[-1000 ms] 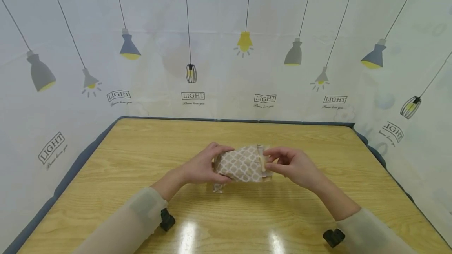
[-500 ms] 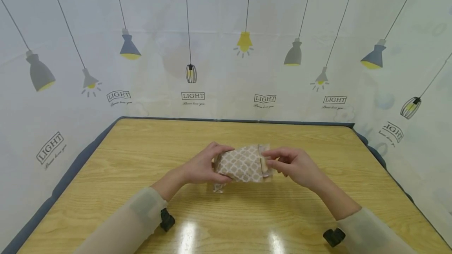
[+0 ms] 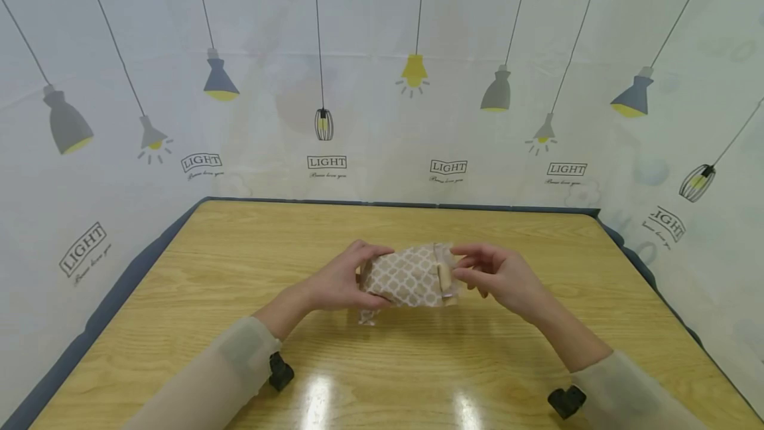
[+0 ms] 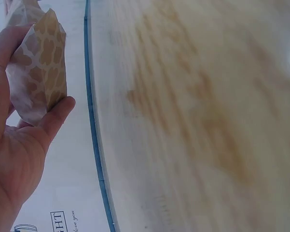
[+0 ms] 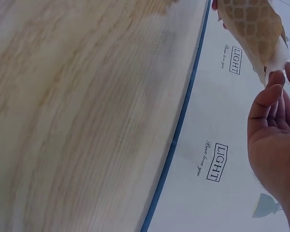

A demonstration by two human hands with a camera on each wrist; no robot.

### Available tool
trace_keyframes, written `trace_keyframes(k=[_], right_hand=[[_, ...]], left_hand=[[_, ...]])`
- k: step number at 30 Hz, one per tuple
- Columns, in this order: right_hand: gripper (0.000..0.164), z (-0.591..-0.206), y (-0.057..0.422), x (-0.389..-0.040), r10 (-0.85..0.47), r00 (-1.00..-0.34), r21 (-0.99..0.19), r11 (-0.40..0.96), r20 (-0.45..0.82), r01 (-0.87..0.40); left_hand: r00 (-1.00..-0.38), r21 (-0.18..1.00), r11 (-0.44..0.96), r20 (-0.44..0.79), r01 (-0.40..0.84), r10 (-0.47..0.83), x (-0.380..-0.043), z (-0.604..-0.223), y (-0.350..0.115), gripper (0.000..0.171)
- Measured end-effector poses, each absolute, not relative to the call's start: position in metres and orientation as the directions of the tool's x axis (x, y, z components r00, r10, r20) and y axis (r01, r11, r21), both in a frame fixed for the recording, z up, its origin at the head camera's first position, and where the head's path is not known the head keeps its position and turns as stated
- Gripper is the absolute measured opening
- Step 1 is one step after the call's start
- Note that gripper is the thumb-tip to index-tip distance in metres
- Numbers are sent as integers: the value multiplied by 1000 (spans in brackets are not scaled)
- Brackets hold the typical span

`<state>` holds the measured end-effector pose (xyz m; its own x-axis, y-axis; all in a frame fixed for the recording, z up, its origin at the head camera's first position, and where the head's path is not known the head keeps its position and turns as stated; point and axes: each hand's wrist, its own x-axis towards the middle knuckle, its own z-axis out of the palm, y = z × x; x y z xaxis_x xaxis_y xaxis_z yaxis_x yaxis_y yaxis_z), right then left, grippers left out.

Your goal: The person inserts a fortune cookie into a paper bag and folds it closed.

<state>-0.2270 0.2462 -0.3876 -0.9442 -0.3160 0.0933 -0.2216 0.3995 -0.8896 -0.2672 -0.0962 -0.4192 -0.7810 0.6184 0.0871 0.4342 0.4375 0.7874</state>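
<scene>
A tan paper packet [image 3: 406,277] with a white lattice pattern is held just above the table. My left hand [image 3: 340,281] grips its left end, thumb on the near side and fingers on the far side. Clear film and a pale tan roll-like piece [image 3: 444,277] show at the packet's right end. There my right hand [image 3: 501,277] has thumb and fingertips at the film edge, seeming to pinch it. The left wrist view shows the packet [image 4: 50,63] between thumb and fingers. In the right wrist view the packet's tapered end [image 5: 253,29] meets the right fingertips. Its contents are mostly hidden.
The wooden table [image 3: 358,377] has a dark blue edging [image 3: 406,204] at the back and sides. A pale cloth wall [image 3: 370,85] printed with lamps stands behind it. Each sleeve carries a small black device, one at the left wrist [image 3: 280,371], one at the right [image 3: 567,402].
My right thumb and fingers have shifted slightly right, toward the film's outer edge, and more of the pale roll-like piece shows. The left hand keeps its grip and place.
</scene>
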Motion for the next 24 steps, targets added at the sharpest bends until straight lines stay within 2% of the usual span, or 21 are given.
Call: trace_keyframes(k=[8, 19, 24], right_hand=[[30, -388, 243, -227, -319, -944, -868, 440, 90, -232], [28, -388, 237, -230, -372, -924, -841, 471, 85, -267], [30, -389, 234, -228, -354, -928, -811, 507, 113, -292]], left_hand=[[-781, 786, 443, 79, 431, 620, -268, -418, -95, 96], [-780, 769, 459, 80, 445, 621, -267, -418, -92, 97], [-777, 773, 454, 79, 443, 624, -266, -419, -91, 99]])
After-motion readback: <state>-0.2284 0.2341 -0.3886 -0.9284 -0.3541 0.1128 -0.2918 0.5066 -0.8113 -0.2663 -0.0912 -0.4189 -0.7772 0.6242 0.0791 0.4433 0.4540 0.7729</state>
